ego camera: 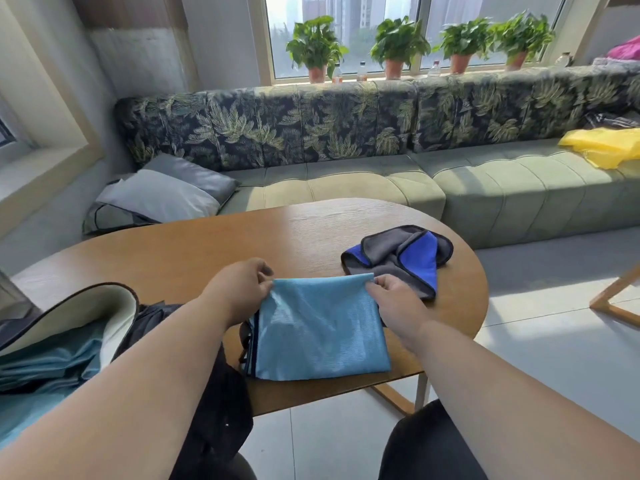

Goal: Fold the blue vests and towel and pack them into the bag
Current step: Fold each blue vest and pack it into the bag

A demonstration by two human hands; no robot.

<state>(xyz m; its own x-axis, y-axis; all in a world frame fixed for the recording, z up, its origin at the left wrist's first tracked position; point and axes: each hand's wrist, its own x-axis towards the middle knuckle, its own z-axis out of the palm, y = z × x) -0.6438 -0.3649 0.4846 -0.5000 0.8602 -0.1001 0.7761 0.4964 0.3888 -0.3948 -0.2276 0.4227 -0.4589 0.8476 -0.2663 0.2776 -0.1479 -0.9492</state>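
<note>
A light blue mesh vest [318, 327], folded into a rough rectangle, lies on the wooden table [194, 251] near its front edge. My left hand [239, 285] pinches its far left corner and my right hand [394, 292] pinches its far right corner. A crumpled blue and grey towel [401, 258] with black trim lies just beyond my right hand. The open dark bag [69, 327] sits at the left, its lid raised, with light blue fabric [45, 365] showing inside.
A green sofa [346, 181] with a leaf-print back runs behind the table, with grey cushions [162, 195] at its left and a yellow cloth [606, 147] at its right. Potted plants [394, 43] line the windowsill. A wooden frame leg [616, 292] stands on the floor at right.
</note>
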